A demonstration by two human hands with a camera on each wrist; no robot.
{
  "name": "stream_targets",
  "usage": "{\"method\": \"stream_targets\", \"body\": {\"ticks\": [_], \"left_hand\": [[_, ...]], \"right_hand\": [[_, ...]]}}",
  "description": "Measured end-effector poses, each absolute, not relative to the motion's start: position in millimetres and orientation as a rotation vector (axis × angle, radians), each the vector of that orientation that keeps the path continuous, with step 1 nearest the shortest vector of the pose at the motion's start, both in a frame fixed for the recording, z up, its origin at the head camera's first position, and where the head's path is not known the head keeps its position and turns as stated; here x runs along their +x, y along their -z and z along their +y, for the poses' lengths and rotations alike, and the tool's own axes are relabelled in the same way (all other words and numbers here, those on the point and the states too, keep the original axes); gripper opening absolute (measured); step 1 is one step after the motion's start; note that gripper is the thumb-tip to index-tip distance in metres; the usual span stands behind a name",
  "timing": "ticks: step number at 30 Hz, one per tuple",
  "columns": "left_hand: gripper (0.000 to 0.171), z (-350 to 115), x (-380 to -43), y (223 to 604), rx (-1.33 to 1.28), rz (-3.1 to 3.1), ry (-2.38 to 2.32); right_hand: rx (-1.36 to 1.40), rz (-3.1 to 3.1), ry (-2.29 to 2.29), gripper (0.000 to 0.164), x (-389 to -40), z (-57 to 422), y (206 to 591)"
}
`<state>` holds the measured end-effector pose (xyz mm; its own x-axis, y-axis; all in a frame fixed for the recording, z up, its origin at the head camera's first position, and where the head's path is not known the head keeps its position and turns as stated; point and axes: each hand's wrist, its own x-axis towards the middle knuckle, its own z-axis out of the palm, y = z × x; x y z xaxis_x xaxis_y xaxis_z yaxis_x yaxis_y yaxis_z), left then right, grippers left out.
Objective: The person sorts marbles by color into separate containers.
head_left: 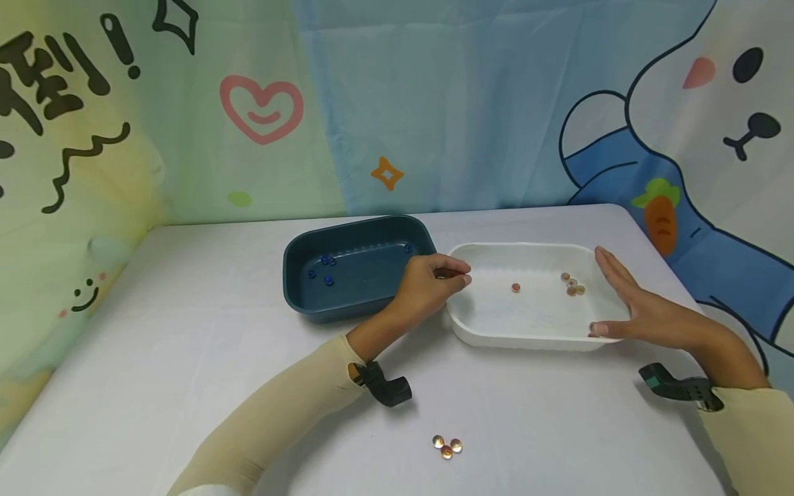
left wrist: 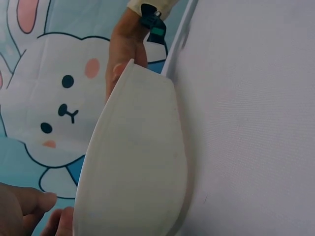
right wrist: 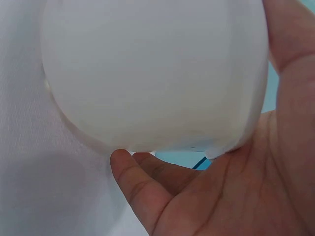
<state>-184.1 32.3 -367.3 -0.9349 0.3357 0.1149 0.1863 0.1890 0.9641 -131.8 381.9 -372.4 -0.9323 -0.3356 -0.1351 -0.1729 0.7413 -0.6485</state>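
Observation:
At the left end of a white tray (head_left: 521,331), my left hand (head_left: 428,282) reaches over the rim. Its fingers are bent, and the thumb tip is a little apart from the fingertips. Nothing shows between them in the left wrist view. My right hand (head_left: 645,317) holds the tray's right end, thumb over the near rim and fingers spread along the far side. The right wrist view has the fingers (right wrist: 135,177) against the tray's outer wall. Inside the tray lie several small amber round beads (head_left: 572,282) near the right and one amber bead (head_left: 515,288) near the middle.
A dark blue tray (head_left: 360,313) stands left of the white one, with several small blue beads (head_left: 329,280) in it. Three amber beads (head_left: 446,452) lie on the white tablecloth (head_left: 527,420) at the front. A printed curtain (head_left: 434,103) hangs behind the table.

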Motion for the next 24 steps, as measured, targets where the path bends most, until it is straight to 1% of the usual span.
{"method": "stream_targets", "body": {"ticks": [12,17,24], "left_hand": [[0.011,25,-175,368,0.56,2.286,-1.846],[0.012,22,-170,367,0.542,2.219,-1.866],[0.011,15,-163,368,0.554,2.203,-1.868]], "right_hand": [[-0.398,2.699,0.981,0.12,-133,381,373],[-0.415,2.698,0.991,0.119,-134,382,373],[-0.449,2.68,1.032,0.122,-134,384,377]]}}
